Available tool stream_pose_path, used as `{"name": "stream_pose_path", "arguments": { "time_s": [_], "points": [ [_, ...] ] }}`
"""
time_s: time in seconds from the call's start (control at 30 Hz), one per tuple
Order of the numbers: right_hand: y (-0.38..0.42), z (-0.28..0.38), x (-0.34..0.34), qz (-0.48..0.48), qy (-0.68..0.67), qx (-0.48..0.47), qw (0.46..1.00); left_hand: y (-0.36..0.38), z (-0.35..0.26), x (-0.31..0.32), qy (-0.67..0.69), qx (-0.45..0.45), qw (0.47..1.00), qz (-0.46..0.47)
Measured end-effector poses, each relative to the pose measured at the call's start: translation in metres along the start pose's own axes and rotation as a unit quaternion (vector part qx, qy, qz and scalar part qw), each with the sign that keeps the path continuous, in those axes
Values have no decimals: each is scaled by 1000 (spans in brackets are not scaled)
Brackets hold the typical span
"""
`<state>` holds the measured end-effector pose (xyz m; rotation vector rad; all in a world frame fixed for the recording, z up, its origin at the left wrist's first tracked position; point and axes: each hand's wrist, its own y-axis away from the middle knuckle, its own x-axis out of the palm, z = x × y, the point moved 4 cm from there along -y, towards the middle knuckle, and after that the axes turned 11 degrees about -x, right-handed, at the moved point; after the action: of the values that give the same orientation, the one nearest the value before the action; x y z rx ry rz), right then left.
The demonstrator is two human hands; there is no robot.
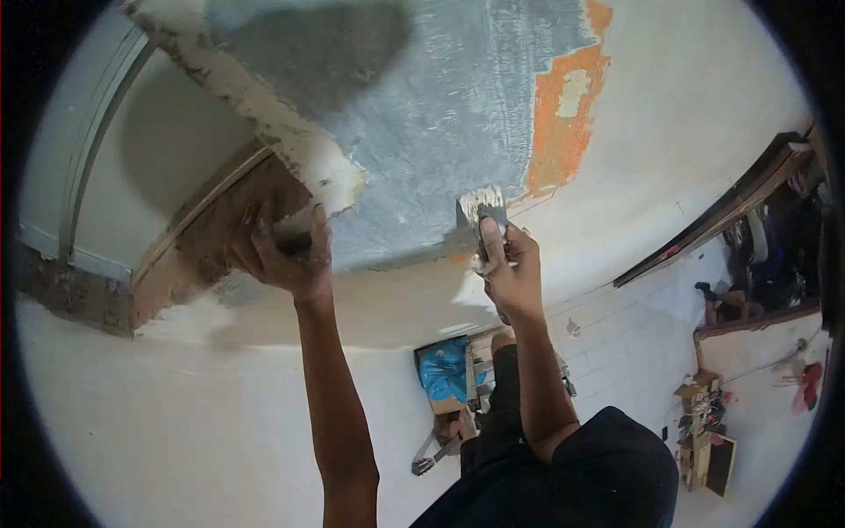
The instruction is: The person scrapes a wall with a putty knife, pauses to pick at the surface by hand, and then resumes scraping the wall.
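My right hand (510, 273) grips a putty knife (482, 208), thumb along its blade. Whitish filler is smeared in ridges on that blade, which is held close to the lower edge of the grey patch (431, 150) on the wall. My left hand (283, 251) is raised by the brown recess (202, 224), its fingers and thumb curled around something brownish and dark that I cannot make out. Just above its thumb, a pale plaster lump (330, 176) sits at the patch's corner. Orange paint (563, 119) shows along the patch's right side.
A blue plastic bag (443, 370) lies on a box below. Toward the lower right stands a wooden shelf (700, 431) with small items and wires. A dark-framed opening (766, 238) with clutter inside is at the far right.
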<state>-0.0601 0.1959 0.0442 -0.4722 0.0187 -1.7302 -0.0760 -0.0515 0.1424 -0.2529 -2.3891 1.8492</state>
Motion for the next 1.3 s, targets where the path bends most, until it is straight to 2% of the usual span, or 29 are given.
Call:
{"name": "stream_pose_path", "arguments": {
  "time_s": [0.07, 0.1, 0.17, 0.2, 0.23, 0.27, 0.3, 0.37, 0.5, 0.57, 0.7, 0.77, 0.9, 0.97, 1.0, 1.1, 1.17, 1.3],
  "points": [
    [0, 15, -2, 7, 25, 55, 998, 2, -2, 0, -58, 37, 997, 20],
    [1, 13, 1, 8, 29, 51, 998, 3, 2, 0, -57, 33, 998, 17],
    [8, 2, 5, -8, 60, -32, 998, 7, 4, 2, -65, 28, 996, 54],
    [22, -30, 9, 22, 68, 51, 996, 4, 2, 3, -62, 26, 996, 57],
    [33, -51, 19, 90, 141, -103, 981, 0, -2, 3, -53, 44, 997, 35],
    [57, -62, 18, 282, 335, 28, 899, -3, -5, 2, -43, 63, 997, 11],
    [78, -63, 14, 297, 330, 109, 890, -3, -3, 3, -39, 63, 997, 13],
    [94, -58, -3, 133, 289, 104, 942, -3, -1, 5, -66, 76, 995, 24],
    [65, -53, -32, 40, 248, -54, 966, 0, -1, 4, -78, 40, 996, 14],
    [48, -54, -37, 41, 160, 40, 985, -2, 0, 4, -48, 38, 998, 18],
    [39, -76, -41, 42, 175, 36, 983, 1, 4, 3, -100, 31, 992, 66],
    [40, -96, -44, 39, 189, 69, 979, -4, 1, 2, -32, 48, 997, 56],
    [44, -122, -46, 24, 177, 88, 980, -4, 0, 1, -57, 64, 994, 65],
    [45, -123, -47, 27, 156, 98, 982, -4, 2, 0, -72, 41, 996, 43],
    [45, -126, -45, 7, 113, 58, 992, -4, 0, -1, -75, 40, 995, 49],
    [45, -126, -45, 3, 82, 77, 994, -7, -5, -3, -31, 73, 996, 26],
    [45, -121, -45, 2, 82, 103, 991, -4, 3, -1, -90, 88, 990, 70],
    [43, -123, -43, 9, 92, 88, 992, -4, 1, -4, -49, 87, 994, 47]
  ]
}}
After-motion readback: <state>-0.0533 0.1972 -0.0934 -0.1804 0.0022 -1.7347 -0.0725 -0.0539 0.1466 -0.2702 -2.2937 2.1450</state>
